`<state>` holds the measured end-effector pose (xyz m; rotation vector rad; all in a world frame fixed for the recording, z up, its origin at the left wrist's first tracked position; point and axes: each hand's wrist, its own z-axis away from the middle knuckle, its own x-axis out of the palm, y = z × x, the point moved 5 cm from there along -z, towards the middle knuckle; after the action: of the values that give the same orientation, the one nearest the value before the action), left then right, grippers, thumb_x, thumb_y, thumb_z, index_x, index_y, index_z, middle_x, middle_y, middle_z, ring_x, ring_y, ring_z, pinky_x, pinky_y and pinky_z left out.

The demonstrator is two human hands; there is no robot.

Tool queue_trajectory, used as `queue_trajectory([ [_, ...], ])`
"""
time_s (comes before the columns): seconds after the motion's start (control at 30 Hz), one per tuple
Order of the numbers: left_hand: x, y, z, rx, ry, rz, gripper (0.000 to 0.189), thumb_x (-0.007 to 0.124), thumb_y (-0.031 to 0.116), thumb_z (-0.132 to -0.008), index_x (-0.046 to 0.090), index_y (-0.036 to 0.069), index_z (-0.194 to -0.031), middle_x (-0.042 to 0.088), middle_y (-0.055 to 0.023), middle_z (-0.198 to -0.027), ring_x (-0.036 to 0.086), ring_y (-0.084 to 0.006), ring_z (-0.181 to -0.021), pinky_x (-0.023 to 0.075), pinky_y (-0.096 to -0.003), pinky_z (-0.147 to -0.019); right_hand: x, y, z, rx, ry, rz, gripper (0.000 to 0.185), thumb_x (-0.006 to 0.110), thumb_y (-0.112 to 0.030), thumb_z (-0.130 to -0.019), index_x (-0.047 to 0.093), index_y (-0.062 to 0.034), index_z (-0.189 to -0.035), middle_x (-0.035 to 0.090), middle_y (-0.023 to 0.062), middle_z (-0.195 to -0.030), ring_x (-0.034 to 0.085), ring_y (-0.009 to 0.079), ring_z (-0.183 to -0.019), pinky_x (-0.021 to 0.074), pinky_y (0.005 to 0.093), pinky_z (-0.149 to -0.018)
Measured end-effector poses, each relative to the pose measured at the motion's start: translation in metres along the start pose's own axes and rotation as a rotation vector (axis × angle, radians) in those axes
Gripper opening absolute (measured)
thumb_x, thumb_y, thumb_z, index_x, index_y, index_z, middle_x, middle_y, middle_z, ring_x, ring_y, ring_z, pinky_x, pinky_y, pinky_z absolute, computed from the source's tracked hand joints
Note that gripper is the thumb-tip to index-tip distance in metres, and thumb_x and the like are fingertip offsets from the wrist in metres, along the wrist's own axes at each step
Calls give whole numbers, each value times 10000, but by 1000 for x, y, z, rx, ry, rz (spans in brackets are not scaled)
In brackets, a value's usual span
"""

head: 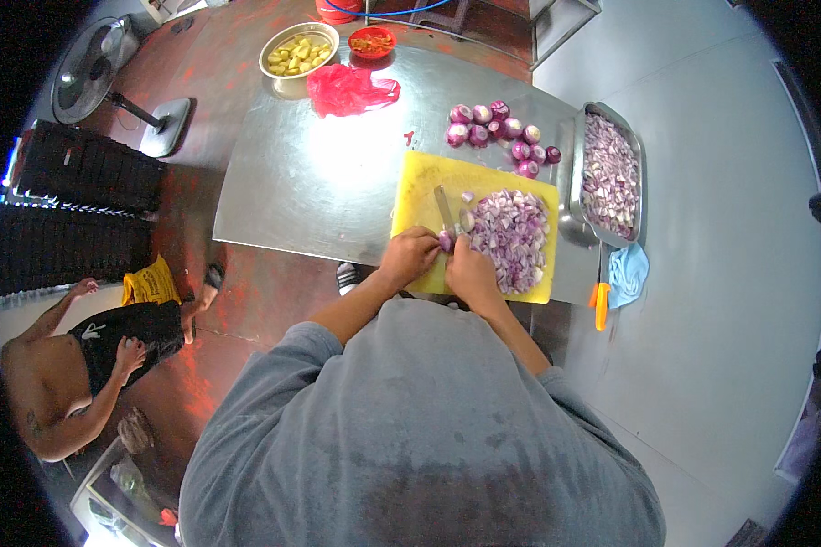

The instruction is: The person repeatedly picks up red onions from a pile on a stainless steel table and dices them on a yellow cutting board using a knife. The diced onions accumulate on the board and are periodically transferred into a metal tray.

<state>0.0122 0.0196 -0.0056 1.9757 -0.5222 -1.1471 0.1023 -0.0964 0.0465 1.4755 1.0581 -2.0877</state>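
Note:
My right hand (471,270) grips a knife (445,206) whose blade points away from me over the yellow cutting board (421,179). Close on its left, my left hand (409,256) holds a piece of red onion (445,240) against the board with its fingertips. A heap of chopped red onion (512,239) covers the board's right half. Larger cut onion pieces (467,219) lie between the blade and the heap. Beyond the board sit several whole peeled red onions (479,135). The knife's handle is mostly hidden in my fist.
A steel pan of chopped onion (576,184) stands at the table's right edge. Near it are orange-handled knives (601,308) and a blue cloth (627,273). A bowl of yellow chunks (265,65), a red bowl (392,42) and a red plastic bag (349,90) lie far back. Another person (55,383) is left.

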Motion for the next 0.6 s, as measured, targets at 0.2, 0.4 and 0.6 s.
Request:
queue_trajectory([
  [0.2, 1, 0, 2, 13, 6, -6, 107, 740, 156, -838, 768, 61, -879, 736, -88, -969, 707, -276, -904, 582, -384, -808, -17, 2, -4, -9, 74, -42, 295, 573, -161, -909, 473, 38, -1101, 659, 302, -713, 666, 510, -678, 517, 620, -611],
  [0.4, 2, -1, 0, -1, -17, -5, 124, 767, 145, -823, 774, 76, -927, 744, -91, -974, 713, -290, -920, 588, -399, -827, -3, -3, 3, -22, 11, -9, 298, 561, -169, -920, 473, 37, -1118, 666, 298, -723, 666, 508, -678, 510, 627, -613],
  [0.6, 2, -1, -1, 14, -17, -14, 135, 774, 142, -815, 770, 65, -926, 741, -99, -972, 710, -294, -912, 584, -406, -824, -3, 3, 3, 58, -31, -26, 302, 557, -174, -922, 473, 36, -1122, 670, 311, -759, 668, 515, -716, 505, 637, -653],
])
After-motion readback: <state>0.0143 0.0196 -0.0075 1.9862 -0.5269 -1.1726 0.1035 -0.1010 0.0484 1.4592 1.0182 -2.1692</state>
